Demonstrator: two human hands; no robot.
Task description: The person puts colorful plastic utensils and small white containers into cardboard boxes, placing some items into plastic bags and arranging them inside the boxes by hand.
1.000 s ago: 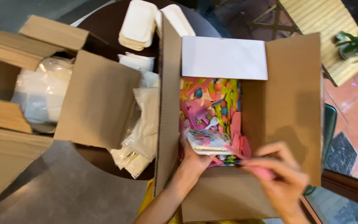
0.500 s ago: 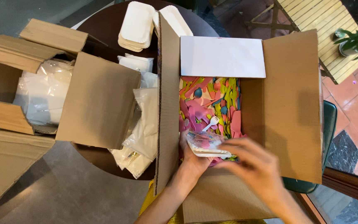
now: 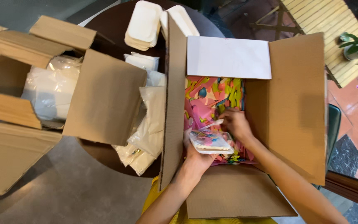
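Far to the left of both hands stands an open cardboard box with clear plastic bags inside, its flaps spread wide. Between it and the hands lie white plastic-wrapped packs on a dark round table, with stacked white trays further away from the person. The left hand reaches into a second open cardboard box, fingers curled under a small clear packet of colourful pieces, holding it up. Just right of it, the right hand pinches a small white piece at the packet's top edge, fingers nearly closed. Beneath both hands lies a heap of colourful packets.
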